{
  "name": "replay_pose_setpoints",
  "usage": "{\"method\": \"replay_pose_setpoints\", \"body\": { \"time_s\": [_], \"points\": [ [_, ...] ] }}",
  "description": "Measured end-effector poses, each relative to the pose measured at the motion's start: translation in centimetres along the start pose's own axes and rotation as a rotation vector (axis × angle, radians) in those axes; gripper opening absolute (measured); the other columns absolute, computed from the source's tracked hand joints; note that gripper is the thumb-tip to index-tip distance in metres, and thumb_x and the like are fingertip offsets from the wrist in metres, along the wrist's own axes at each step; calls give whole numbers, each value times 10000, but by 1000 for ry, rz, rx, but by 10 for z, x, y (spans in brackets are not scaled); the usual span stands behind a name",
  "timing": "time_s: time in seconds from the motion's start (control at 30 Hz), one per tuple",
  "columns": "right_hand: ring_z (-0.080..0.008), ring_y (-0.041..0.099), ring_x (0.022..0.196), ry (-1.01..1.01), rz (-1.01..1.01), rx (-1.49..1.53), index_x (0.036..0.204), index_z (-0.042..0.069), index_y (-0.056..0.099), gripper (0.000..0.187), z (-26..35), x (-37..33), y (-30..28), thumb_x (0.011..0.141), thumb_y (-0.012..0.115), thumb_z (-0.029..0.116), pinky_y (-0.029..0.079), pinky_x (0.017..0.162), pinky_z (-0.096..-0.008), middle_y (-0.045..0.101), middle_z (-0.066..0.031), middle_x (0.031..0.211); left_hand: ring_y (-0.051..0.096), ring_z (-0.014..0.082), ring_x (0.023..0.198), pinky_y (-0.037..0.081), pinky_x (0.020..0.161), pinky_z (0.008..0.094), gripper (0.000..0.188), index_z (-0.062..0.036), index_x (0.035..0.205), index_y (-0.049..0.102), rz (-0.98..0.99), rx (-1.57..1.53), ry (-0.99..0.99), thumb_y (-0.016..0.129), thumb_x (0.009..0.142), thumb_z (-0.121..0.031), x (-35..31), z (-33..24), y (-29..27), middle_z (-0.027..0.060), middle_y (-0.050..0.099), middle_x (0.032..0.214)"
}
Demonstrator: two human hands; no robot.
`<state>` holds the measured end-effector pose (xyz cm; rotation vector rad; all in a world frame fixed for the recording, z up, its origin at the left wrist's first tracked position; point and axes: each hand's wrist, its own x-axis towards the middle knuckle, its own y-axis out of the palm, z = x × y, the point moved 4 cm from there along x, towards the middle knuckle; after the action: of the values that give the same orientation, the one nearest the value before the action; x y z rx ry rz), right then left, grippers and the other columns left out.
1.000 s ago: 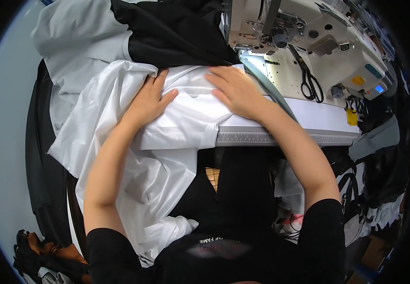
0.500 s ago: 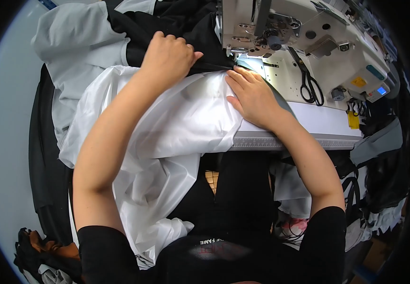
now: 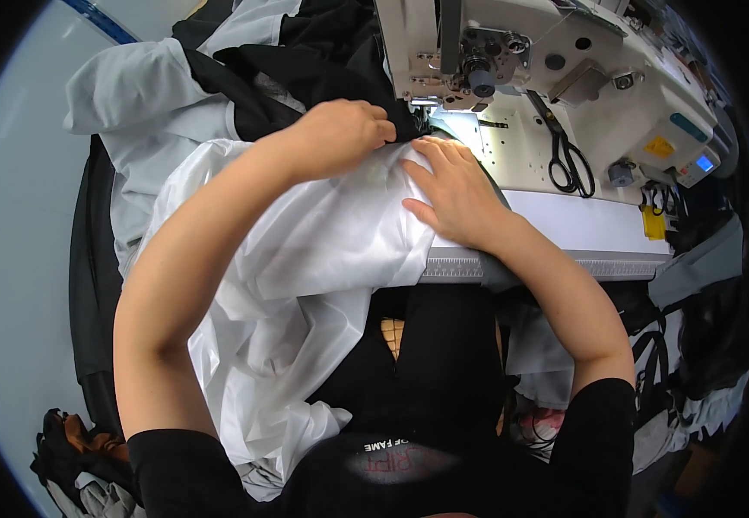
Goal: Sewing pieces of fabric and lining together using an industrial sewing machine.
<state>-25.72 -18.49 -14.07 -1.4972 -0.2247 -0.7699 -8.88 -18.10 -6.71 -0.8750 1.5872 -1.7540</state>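
My left hand [image 3: 340, 140] is closed, its curled fingers gripping the black fabric [image 3: 327, 73] where it meets the white lining [image 3: 331, 211]. Flat on the lining, just in front of the needle area, lies my right hand [image 3: 454, 186] with its fingers apart. The black fabric runs up to the presser foot [image 3: 424, 110] of the sewing machine [image 3: 530, 52], whose lamp lights the stitching spot. From the table edge the lining hangs down over my lap. Light grey fabric [image 3: 145, 99] is bunched to the left. What my left fingertips pinch is partly hidden.
Black-handled scissors [image 3: 564, 160] lie on the machine bed, right of the needle. A ruler strip [image 3: 564, 265] runs along the table's front edge. Small snips with a yellow tag [image 3: 653, 222] hang at the right. Dark and grey cloth [image 3: 89, 466] is heaped at lower left.
My left hand has moved right and toward me, closer to my right hand. My right hand stays on the lining by the needle, its fingers more spread. The view has shifted slightly.
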Motion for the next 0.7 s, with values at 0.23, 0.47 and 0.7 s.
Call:
{"method": "replay_pose_setpoints", "body": {
  "time_s": [0.23, 0.47, 0.7],
  "points": [
    [-299, 527, 1167, 7, 81, 86, 1147, 26, 642, 492, -5, -4, -5, 798, 733, 361, 350, 1048, -432, 575, -170, 1219, 439, 293, 1328, 250, 1162, 542, 299, -72, 1185, 661, -79, 526, -67, 600, 916, -191, 2, 11, 15, 96, 588, 1231],
    [-329, 511, 1207, -10, 54, 77, 1155, 12, 636, 525, -8, -3, -8, 782, 737, 368, 337, 1068, -437, 571, -186, 1241, 611, 210, 867, 460, 770, 328, 116, -81, 896, 649, 9, 395, 23, 571, 853, -156, -5, 6, 14, 48, 587, 865],
    [-363, 423, 1321, -8, 91, 64, 1193, 33, 631, 522, -9, -8, -5, 810, 706, 379, 289, 1115, -467, 530, -210, 1319, 691, 267, 938, 524, 758, 378, 242, -93, 1049, 683, 364, 386, -411, 572, 949, -283, -11, 42, 6, 79, 697, 970]
  ]
}}
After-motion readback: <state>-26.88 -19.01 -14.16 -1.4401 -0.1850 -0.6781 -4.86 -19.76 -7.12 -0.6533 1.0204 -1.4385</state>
